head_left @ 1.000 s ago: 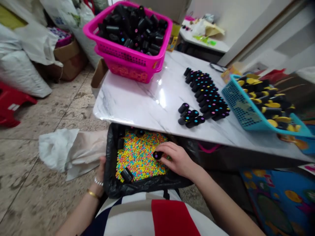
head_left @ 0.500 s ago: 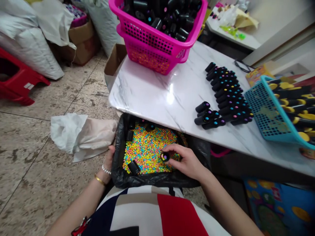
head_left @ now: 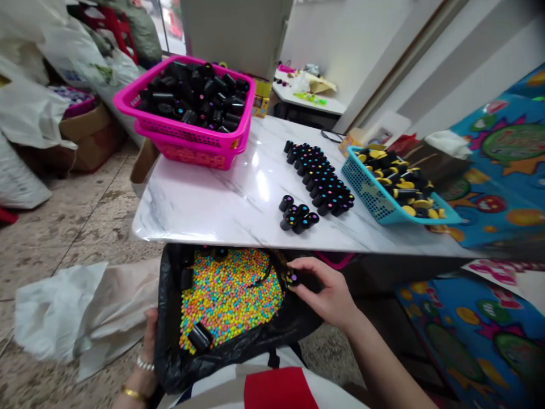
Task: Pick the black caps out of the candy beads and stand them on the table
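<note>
Colourful round beads fill a bin lined with black plastic, which sits below the table's front edge. My left hand grips the bin's left side, its fingers mostly hidden beneath. Between the thumb and fingers of my right hand is a small black cylinder with coloured beads at its end, over the bin's right side. Another black cylinder lies tilted on the beads near the front, and a few more rest at the bin's back left.
On the white marbled table stand black cylinders in tight rows and a small cluster. Stacked pink baskets hold more at the left; a blue basket with black and yellow pieces stands right. A white bag lies left of the bin.
The view has tilted up and turned right, showing more of the table and wall. My right hand has carried the black cylinder from over the beads to the bin's right edge.
</note>
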A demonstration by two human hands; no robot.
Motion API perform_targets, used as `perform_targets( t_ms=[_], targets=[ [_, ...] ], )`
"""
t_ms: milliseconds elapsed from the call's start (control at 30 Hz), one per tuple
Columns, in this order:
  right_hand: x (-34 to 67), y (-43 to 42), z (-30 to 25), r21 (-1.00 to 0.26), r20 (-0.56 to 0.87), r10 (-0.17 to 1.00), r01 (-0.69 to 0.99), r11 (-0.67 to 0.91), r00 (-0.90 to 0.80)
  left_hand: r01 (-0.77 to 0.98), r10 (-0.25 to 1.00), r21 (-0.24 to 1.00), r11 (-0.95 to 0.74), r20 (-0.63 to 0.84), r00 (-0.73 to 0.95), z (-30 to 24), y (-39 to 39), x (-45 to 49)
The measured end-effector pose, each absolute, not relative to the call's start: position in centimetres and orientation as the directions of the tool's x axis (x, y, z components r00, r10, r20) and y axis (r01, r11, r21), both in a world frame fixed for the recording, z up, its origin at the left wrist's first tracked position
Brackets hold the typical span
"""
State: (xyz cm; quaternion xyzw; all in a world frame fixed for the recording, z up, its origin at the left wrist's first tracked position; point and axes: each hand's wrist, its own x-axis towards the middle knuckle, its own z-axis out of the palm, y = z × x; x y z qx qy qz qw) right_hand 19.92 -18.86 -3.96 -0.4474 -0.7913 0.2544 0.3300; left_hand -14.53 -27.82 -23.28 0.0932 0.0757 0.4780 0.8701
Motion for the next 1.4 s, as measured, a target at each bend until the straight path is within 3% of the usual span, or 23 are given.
perform_targets(
  t_ms=[167, 233, 300, 433, 567, 700, 767, 900, 1033, 1167, 1300, 1400],
  targets=[
    [19.2, -19.6, -3.9, -0.389, 0.469, 0.697, 0.581, 0.715, -0.543, -0.827, 0.852, 0.240, 0.509, -0.005, 0.523, -20.9, -27.2, -13.4],
    [19.1, -19.4, -4.3, -0.257, 0.485, 0.626, 0.585, 0.769, -0.611, -0.824, 0.845, 0.266, 0.500, 0.055, 0.531, -19.6, -26.9, -13.0],
    [19.2, -19.0, -4.8, -0.210, 0.474, 0.602, 0.581, 0.786, -0.643, -0.813, 0.834, 0.288, 0.505, 0.078, 0.546, -18.6, -26.6, -12.7],
    [19.2, -18.2, -5.6, -0.262, 0.484, 0.645, 0.606, 0.751, -0.591, -0.824, 0.847, 0.279, 0.494, 0.063, 0.529, -18.3, -26.4, -12.7],
    [18.6, -18.4, -5.8, -0.502, 0.438, 0.757, 0.566, 0.654, -0.485, -0.834, 0.864, 0.269, 0.483, 0.008, 0.503, -19.2, -26.8, -13.0],
    [18.4, -18.8, -5.5, -0.830, 0.232, 0.924, 0.433, 0.351, -0.304, -0.805, 0.846, 0.295, 0.514, -0.016, 0.534, -19.7, -26.9, -13.2],
    [18.5, -18.9, -5.3, -0.918, 0.125, 0.967, 0.343, 0.197, -0.221, -0.788, 0.831, 0.303, 0.535, -0.020, 0.556, -19.9, -27.0, -13.2],
    [19.0, -19.4, -4.7, -0.903, 0.129, 0.978, 0.389, 0.183, -0.162, -0.771, 0.801, 0.258, 0.583, -0.022, 0.598, -21.6, -27.3, -13.8],
    [21.0, -18.8, -3.8, -0.797, 0.278, 0.958, 0.540, 0.269, -0.068, -0.721, 0.732, 0.173, 0.671, -0.001, 0.681, -23.7, -27.7, -14.8],
    [24.3, -15.9, -3.5, -0.652, 0.432, 0.898, 0.716, 0.250, 0.080, -0.642, 0.640, 0.135, 0.755, 0.062, 0.766, -24.2, -27.6, -15.1],
    [25.7, -12.7, -3.9, -0.648, 0.396, 0.909, 0.742, 0.174, 0.133, -0.640, 0.624, 0.124, 0.758, 0.148, 0.767, -22.9, -27.2, -14.5],
    [25.3, -11.8, -4.4, -0.707, 0.349, 0.927, 0.688, 0.164, 0.138, -0.732, 0.709, 0.179, 0.657, 0.181, 0.681, -21.5, -26.8, -13.8]
  ],
)
